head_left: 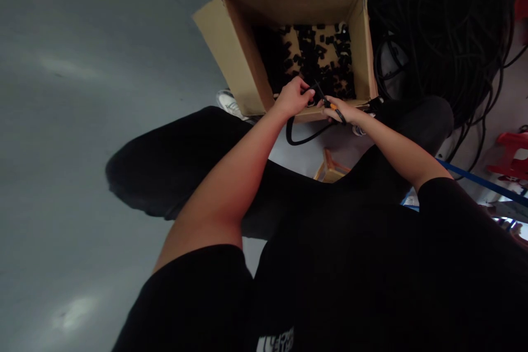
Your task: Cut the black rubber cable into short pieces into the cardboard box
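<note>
Over the near edge of an open cardboard box [256, 74], my left hand [293, 97] is closed on the end of a black hose [293, 140]. The hose loops down below the box edge toward my other hand. My right hand [339, 110] is closed around scissors [333, 107] with black and orange handles. Their blades point up and left, beside the hose end at my left fingertips; whether they touch it is too small to tell. Many short black pieces [320, 50] lie on the bottom of the box.
A big heap of coiled black hose [445, 27] lies right of the box. A small wooden stool [329, 169] shows between my legs. Red plastic stools [511, 155] and a blue bar [487, 180] are at the right. A white shoe [229, 102] is beside the box.
</note>
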`<action>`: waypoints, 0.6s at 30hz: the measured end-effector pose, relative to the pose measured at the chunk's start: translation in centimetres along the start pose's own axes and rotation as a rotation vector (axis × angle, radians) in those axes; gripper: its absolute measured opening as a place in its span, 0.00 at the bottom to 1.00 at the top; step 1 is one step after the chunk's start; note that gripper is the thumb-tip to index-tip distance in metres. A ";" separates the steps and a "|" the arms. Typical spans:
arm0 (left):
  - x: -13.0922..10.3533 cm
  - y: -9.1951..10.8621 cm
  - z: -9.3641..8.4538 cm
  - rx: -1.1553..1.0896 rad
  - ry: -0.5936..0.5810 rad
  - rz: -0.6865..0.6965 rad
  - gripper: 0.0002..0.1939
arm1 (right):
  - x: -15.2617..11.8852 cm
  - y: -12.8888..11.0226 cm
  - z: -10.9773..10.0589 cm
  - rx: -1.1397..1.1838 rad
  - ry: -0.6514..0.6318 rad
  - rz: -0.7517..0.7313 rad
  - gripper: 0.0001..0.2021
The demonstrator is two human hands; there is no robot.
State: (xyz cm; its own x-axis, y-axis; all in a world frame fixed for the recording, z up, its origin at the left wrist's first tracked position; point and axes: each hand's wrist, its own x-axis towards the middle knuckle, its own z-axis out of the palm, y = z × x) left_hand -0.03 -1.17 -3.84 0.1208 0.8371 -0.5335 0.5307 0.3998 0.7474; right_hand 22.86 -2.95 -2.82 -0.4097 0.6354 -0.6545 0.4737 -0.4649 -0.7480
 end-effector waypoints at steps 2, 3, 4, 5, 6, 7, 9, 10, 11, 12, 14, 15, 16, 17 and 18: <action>-0.1 0.4 0.1 0.000 -0.008 0.042 0.12 | 0.2 0.2 0.0 -0.052 -0.009 -0.038 0.11; -0.1 0.6 0.2 -0.004 -0.006 0.063 0.14 | 0.2 0.2 0.0 -0.091 0.006 -0.058 0.09; -0.1 0.7 0.2 -0.013 -0.002 0.077 0.15 | 0.2 0.2 -0.2 -0.134 0.030 -0.081 0.08; -0.1 0.7 0.3 -0.025 0.002 0.082 0.16 | 0.1 0.1 -0.3 -0.176 0.055 -0.102 0.06; -0.1 0.6 0.3 -0.037 0.007 0.078 0.16 | -0.1 -0.1 -0.4 -0.210 0.077 -0.118 0.08; -0.1 0.6 0.3 -0.050 0.014 0.064 0.17 | -0.3 -0.2 -0.6 -0.231 0.097 -0.125 0.10; 0.0 0.3 0.4 -0.074 0.028 0.011 0.16 | -0.7 -0.5 -0.6 -0.230 0.107 -0.091 0.16; 0.1 0.2 0.4 -0.084 0.034 -0.017 0.16 | -0.9 -0.5 -0.6 -0.215 0.105 -0.058 0.18; 0.2 0.1 0.4 -0.091 0.037 -0.041 0.16 | -1.0 -0.5 -0.4 -0.196 0.107 -0.023 0.20; 0.3 0.1 0.4 -0.099 0.034 -0.059 0.15 | -1.0 -0.5 -0.3 -0.172 0.105 0.010 0.21; 0.4 0.2 0.5 -0.122 0.021 -0.087 0.14 | -0.8 -0.4 0.0 -0.117 0.099 0.053 0.22; 0.4 0.4 0.5 -0.142 0.011 -0.100 0.14 | -0.6 -0.3 0.1 -0.084 0.100 0.064 0.22; 0.4 0.6 0.5 -0.167 -0.006 -0.111 0.14 | -0.4 -0.2 0.1 -0.045 0.107 0.069 0.21; 0.3 0.8 0.5 -0.195 -0.033 -0.114 0.15 | -0.2 -0.2 0.2 0.000 0.123 0.066 0.21; 0.2 1.0 0.6 -0.224 -0.067 -0.105 0.15 | 0.0 -0.2 0.2 0.050 0.146 0.054 0.22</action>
State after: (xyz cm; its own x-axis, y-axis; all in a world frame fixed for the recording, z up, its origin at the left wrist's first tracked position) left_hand 1.01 -0.81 -3.42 0.1337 0.7631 -0.6323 0.3447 0.5624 0.7516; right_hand 22.68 -2.99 -2.70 -0.2655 0.6898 -0.6735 0.4507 -0.5288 -0.7192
